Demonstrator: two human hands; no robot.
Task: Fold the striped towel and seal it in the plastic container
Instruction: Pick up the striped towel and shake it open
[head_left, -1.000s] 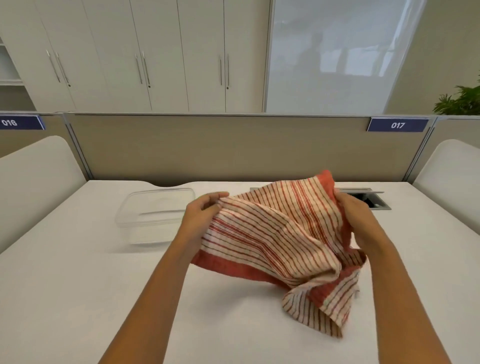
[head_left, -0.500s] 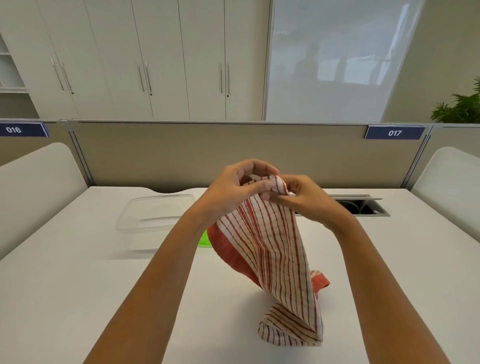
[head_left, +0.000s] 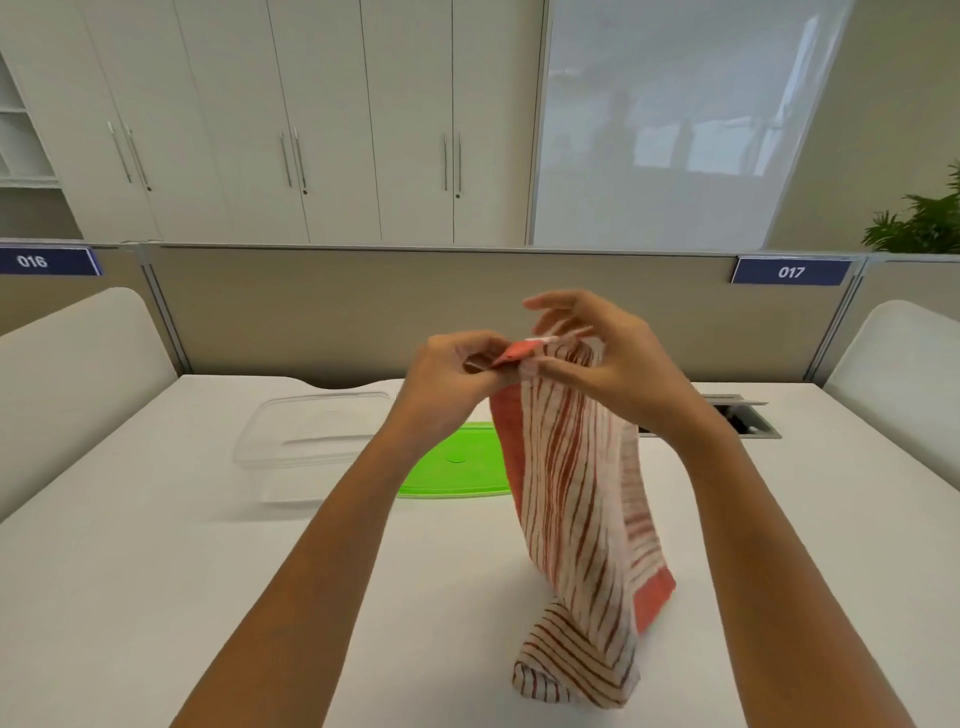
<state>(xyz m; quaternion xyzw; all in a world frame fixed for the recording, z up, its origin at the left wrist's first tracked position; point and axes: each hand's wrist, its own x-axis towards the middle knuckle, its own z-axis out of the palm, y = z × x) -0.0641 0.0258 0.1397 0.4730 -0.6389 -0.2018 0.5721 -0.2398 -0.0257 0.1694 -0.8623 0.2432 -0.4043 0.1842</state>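
Observation:
The red-and-white striped towel (head_left: 576, 509) hangs in a narrow bunch above the white table, its lower end crumpled on the tabletop. My left hand (head_left: 447, 379) and my right hand (head_left: 608, 364) are close together at its top edge, both pinching the fabric; the right hand's upper fingers are spread. Behind my left arm stands the clear plastic container (head_left: 311, 441), open and without contents. Its green lid (head_left: 462, 462) lies flat beside it, partly hidden by the towel and my left forearm.
A white table (head_left: 156, 597) spans the view, bounded by a beige partition (head_left: 337, 312) at the back. A cable hatch (head_left: 748, 421) is sunk into the table at the right. White chair backs stand at both sides.
My hands came together from a wide spread, gathering the towel's top edge, and rose. The towel now hangs narrow and long, and the green lid has come into view behind it.

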